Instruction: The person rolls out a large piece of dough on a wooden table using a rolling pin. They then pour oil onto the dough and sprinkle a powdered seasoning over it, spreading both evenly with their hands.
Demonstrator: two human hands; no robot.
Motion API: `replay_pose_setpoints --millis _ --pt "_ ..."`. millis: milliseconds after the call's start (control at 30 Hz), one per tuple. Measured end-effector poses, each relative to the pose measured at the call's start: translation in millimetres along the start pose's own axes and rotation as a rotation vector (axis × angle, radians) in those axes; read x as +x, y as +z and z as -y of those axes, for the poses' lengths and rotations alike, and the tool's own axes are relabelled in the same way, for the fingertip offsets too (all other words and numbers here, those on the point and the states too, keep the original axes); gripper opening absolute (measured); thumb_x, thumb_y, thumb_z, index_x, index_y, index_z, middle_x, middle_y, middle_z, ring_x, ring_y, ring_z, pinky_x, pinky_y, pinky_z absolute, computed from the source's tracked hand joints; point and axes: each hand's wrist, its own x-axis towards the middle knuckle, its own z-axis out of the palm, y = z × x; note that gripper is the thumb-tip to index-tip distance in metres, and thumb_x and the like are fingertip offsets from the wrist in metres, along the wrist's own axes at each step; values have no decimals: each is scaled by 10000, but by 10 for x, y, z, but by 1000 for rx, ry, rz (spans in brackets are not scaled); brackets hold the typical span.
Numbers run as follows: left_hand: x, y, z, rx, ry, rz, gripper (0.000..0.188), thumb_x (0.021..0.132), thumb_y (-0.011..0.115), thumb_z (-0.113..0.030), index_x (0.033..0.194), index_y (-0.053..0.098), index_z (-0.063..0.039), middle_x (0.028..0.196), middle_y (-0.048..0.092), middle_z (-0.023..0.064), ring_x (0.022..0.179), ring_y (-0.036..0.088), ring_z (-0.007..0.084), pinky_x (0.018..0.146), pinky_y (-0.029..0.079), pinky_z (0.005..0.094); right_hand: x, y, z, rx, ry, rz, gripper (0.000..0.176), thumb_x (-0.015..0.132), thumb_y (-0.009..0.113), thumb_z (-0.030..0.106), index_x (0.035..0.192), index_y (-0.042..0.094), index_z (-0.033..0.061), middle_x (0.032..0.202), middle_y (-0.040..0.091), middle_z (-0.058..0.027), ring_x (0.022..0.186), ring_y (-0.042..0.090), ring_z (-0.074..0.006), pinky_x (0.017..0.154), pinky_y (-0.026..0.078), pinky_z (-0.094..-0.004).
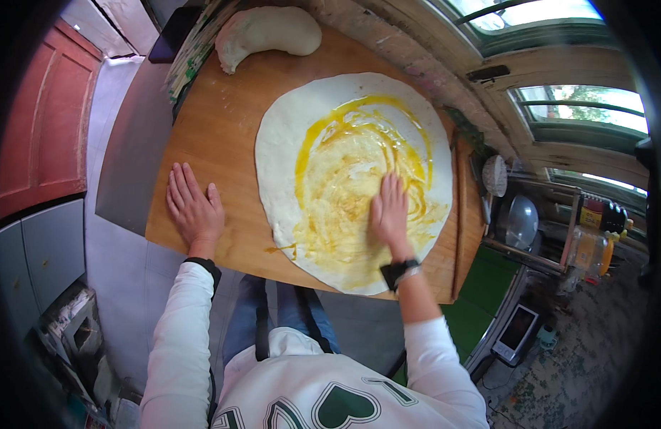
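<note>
A large round sheet of rolled dough [282, 150] lies on a wooden board [239, 118]. Yellow oil [309, 145] covers much of its middle and right, with a brighter ring along the upper part. My right hand [392, 209], slightly blurred, rests palm down on the oiled dough, right of its centre, holding nothing. My left hand [193, 206] lies flat on the board's left edge, away from the dough, fingers a little apart. A thick curved lump of dough [276, 29] sits at the far end of the board. A yellow smear reaches onto the board at the dough's lower left.
A thin wooden rolling pin [460, 225] lies along the board's right edge. Bundled sticks [193, 59] and a dark flat object [175, 35] stand at the far left. To the right are a rack [571, 230] with bottles, a kitchen scale [515, 332] and windows. A red door is left.
</note>
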Motion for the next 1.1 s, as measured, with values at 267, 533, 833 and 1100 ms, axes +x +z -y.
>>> replay_pose_setpoints --millis 267,533,833,1100 --pt "-4 37 7 -8 13 -37 679 1011 492 -353 1582 298 -41 1648 309 132 1512 297 300 1238 222 445 -562 44 1528 99 -445 253 570 1047 433 355 1590 361 198 1663 309 -92 1541 268 -271 1247 152 -515" --pt "19 54 16 19 30 -30 674 1015 500 -352 1579 299 -41 1646 310 132 1509 301 302 1231 230 444 899 31 780 -37 -222 -35 556 1068 388 343 1599 337 184 1668 302 -66 1558 216 -278 1257 124 -498" --pt "-7 5 0 32 32 -16 682 1019 500 -333 1591 271 -39 1654 290 136 1516 290 299 1238 217 441 -424 -197 -913 35 497 -5 633 1070 329 352 1632 200 92 1704 167 -137 1588 80 -285 1260 34 -528" --pt "-4 50 23 43 50 -23 678 1021 495 -317 1593 263 -38 1663 275 131 1525 272 301 1240 211 442 821 60 237 111 129 -85 631 1051 383 310 1602 251 33 1687 189 -185 1575 131 -318 1274 57 -484"
